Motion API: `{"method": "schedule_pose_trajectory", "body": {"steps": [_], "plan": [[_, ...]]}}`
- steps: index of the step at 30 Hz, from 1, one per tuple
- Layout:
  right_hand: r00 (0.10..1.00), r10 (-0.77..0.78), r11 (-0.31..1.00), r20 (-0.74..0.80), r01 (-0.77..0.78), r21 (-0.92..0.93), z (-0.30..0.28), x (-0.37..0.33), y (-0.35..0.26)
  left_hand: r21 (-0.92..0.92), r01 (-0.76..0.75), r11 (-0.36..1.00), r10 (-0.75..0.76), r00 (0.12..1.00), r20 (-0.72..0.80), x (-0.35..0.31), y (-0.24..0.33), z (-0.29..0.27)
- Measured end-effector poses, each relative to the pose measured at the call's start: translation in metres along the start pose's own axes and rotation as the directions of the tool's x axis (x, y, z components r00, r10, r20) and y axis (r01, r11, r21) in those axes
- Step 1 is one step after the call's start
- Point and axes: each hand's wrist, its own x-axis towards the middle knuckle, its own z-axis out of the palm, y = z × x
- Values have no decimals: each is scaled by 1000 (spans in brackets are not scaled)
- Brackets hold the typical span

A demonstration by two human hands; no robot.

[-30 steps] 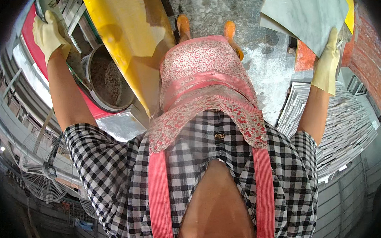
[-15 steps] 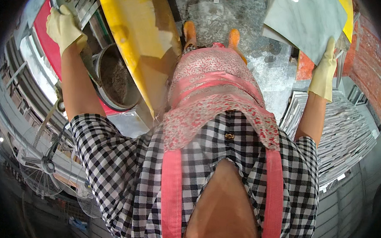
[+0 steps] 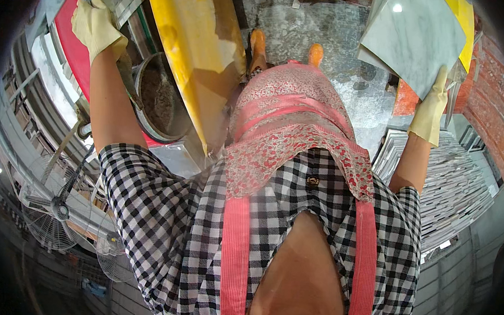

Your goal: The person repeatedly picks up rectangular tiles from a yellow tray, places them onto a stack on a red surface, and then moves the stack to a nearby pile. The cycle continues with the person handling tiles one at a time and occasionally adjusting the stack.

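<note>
My left hand (image 3: 101,28), in a cream rubber glove, is raised at the far left with its fingers curled. It is beside a red panel (image 3: 75,48) and a grey metal frame. What its fingers hold, if anything, is hidden. On the right, my right hand (image 3: 430,112), in a matching glove, grips the lower right edge of a pale grey, marble-look tile (image 3: 415,40). One straight digit lies along that edge, and the other fingers are mostly hidden. The tile lies slanted over another pale sheet (image 3: 377,60).
A round bucket (image 3: 176,132) with brown-grey contents stands below my left hand, beside a stained yellow sheet (image 3: 176,34). Thin slabs are stacked (image 3: 444,185) at the lower right. Orange boards (image 3: 492,84) stand at the far right. Wire-caged fans (image 3: 55,210) are at the lower left.
The whole view has shifted, so most things sit slightly lower and further right. Both hands stay in nearly the same places relative to the tile and the red panel.
</note>
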Motion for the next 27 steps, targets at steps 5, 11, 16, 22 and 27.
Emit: {"method": "schedule_pose_trajectory", "body": {"steps": [5, 11, 16, 22, 27], "plan": [[1000, -5, 1000, -20, 5, 20, 4, 0, 3, 111, -112, 987, 101, 989, 106, -7, -3, -1], [999, -34, 999, 10, 35, -11, 8, -11, 8, 10, 35, 999, -36, 998, 50, -6, -8, 19], [999, 45, 995, -4, -45, -90, 12, -13, 8, 34, 48, 998, -49, 998, 29, -7, -12, 34], [999, -29, 998, 30, 31, -59, 13, -2, 11, 8, 101, 995, -102, 995, 17, -2, -3, 38], [997, -46, 996, 63, 50, -78, 7, 4, 9, -2, 146, 989, -146, 989, 0, -2, 8, 32]]}}
